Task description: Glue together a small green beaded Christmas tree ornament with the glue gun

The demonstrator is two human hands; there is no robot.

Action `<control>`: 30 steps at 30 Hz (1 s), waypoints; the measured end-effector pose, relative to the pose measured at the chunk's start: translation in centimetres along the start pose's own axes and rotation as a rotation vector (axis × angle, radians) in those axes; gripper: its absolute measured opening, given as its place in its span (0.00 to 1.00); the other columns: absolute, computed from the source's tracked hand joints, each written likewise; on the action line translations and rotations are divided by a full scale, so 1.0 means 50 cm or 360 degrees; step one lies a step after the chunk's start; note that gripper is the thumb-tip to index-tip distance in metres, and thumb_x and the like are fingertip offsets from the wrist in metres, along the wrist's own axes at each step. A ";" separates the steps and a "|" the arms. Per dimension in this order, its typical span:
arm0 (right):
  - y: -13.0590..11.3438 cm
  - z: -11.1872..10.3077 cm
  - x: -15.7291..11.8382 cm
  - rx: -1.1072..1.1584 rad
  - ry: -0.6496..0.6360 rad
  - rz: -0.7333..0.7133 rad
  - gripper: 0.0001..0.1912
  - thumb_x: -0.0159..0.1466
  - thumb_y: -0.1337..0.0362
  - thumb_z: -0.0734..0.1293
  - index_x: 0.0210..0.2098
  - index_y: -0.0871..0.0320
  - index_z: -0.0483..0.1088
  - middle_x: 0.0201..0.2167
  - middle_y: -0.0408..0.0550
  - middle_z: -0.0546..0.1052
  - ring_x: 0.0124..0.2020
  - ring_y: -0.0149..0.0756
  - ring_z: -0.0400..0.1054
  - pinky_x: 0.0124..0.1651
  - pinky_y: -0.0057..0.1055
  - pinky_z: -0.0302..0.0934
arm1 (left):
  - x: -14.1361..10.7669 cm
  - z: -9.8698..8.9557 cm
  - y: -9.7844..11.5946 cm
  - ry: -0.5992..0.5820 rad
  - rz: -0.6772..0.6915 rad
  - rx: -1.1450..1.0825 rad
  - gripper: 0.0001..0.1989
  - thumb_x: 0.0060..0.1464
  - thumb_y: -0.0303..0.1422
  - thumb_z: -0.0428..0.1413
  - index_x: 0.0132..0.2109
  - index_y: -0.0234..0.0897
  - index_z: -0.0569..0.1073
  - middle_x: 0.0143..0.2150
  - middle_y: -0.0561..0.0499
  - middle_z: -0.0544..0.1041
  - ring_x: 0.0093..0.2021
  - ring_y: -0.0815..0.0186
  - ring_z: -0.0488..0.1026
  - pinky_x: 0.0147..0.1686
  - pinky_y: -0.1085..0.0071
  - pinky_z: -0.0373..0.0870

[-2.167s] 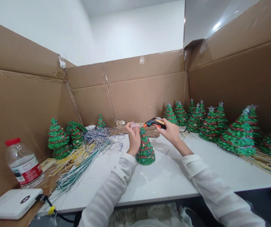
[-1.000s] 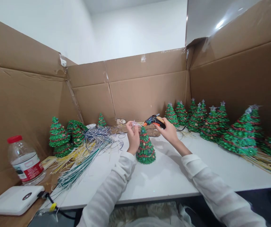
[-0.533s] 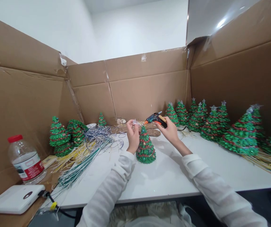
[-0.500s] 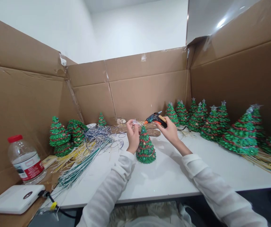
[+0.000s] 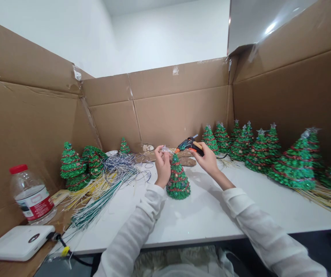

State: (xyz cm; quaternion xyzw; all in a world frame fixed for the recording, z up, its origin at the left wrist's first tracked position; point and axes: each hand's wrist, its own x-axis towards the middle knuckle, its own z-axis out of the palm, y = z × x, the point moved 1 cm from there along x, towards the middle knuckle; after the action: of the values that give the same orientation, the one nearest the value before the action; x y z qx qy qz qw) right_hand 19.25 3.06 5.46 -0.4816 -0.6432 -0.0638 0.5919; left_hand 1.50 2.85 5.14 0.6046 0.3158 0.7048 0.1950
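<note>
My left hand (image 5: 162, 166) pinches a small silver star ornament (image 5: 163, 149) between its fingertips, just above and left of the top of a green beaded Christmas tree (image 5: 178, 182). That tree stands on the white table (image 5: 200, 219), with red garland and no star at its tip. My right hand (image 5: 208, 161) grips a black and orange hot glue gun (image 5: 190, 144), its nozzle tilted up and left toward the star. Neither hand touches the tree. The gun's grip is partly hidden by my fingers.
Finished beaded trees (image 5: 294, 163) stand in a row along the right and back, and more (image 5: 71, 163) stand at left. Bundles of green, yellow and blue wire (image 5: 107, 188) lie left of my arm. A water bottle (image 5: 32, 196), white power bank (image 5: 17, 243) and cardboard walls (image 5: 179, 111) surround the table.
My hands have drawn slightly closer together and the glue gun has tilted a little, its nozzle rising toward the star. The view has shifted slightly.
</note>
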 end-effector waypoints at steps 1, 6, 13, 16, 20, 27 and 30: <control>0.000 0.000 0.000 0.0003 0.0008 -0.0010 0.19 0.57 0.48 0.61 0.39 0.57 0.65 0.34 0.49 0.75 0.30 0.39 0.66 0.31 0.30 0.57 | 0.000 0.000 -0.001 -0.0004 -0.0003 0.0001 0.15 0.59 0.40 0.44 0.50 0.40 0.57 0.33 0.52 0.71 0.30 0.71 0.71 0.30 0.75 0.67; 0.001 -0.001 0.000 0.0002 0.0024 -0.0037 0.19 0.57 0.48 0.60 0.39 0.57 0.65 0.33 0.49 0.75 0.30 0.39 0.67 0.31 0.30 0.57 | 0.001 -0.001 -0.003 -0.0002 0.0010 0.0001 0.14 0.59 0.40 0.44 0.50 0.41 0.57 0.32 0.52 0.71 0.29 0.71 0.70 0.30 0.75 0.67; 0.005 -0.001 0.001 0.0045 0.0043 -0.0041 0.19 0.57 0.48 0.61 0.39 0.56 0.65 0.34 0.49 0.75 0.31 0.39 0.67 0.32 0.31 0.58 | 0.002 -0.001 -0.003 -0.0004 0.0024 -0.0010 0.14 0.59 0.40 0.44 0.50 0.40 0.57 0.33 0.52 0.71 0.30 0.71 0.70 0.30 0.75 0.67; 0.005 -0.002 0.002 0.0036 0.0047 -0.0041 0.19 0.57 0.48 0.61 0.39 0.56 0.66 0.34 0.49 0.75 0.31 0.40 0.67 0.32 0.31 0.58 | 0.002 -0.001 -0.002 -0.0013 0.0019 -0.0026 0.14 0.59 0.40 0.44 0.50 0.41 0.57 0.33 0.52 0.71 0.30 0.72 0.70 0.30 0.75 0.67; 0.006 -0.002 0.003 0.0028 0.0038 -0.0041 0.19 0.57 0.48 0.61 0.39 0.56 0.66 0.33 0.49 0.75 0.30 0.40 0.67 0.32 0.31 0.58 | 0.001 -0.001 0.000 -0.0017 0.0020 -0.0029 0.14 0.59 0.39 0.44 0.50 0.41 0.57 0.32 0.52 0.71 0.30 0.72 0.70 0.30 0.75 0.67; 0.006 -0.004 0.003 0.0030 0.0036 -0.0044 0.19 0.57 0.48 0.61 0.39 0.56 0.66 0.34 0.50 0.75 0.31 0.40 0.67 0.32 0.31 0.58 | 0.001 -0.002 0.003 -0.0012 0.0028 -0.0010 0.14 0.59 0.39 0.44 0.50 0.41 0.57 0.32 0.52 0.71 0.29 0.71 0.70 0.30 0.75 0.67; 0.005 -0.006 0.003 0.0019 0.0035 -0.0027 0.19 0.57 0.48 0.61 0.39 0.56 0.66 0.33 0.49 0.75 0.29 0.39 0.67 0.31 0.31 0.57 | 0.000 -0.002 0.003 -0.0013 0.0034 -0.0008 0.14 0.59 0.39 0.44 0.50 0.40 0.57 0.32 0.52 0.71 0.29 0.71 0.70 0.30 0.74 0.66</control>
State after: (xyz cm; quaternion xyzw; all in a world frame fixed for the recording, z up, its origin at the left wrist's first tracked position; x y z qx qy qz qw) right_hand 19.66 3.11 5.55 -0.4719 -0.6410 -0.0702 0.6013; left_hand 1.43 2.74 5.24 0.6102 0.3068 0.7052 0.1903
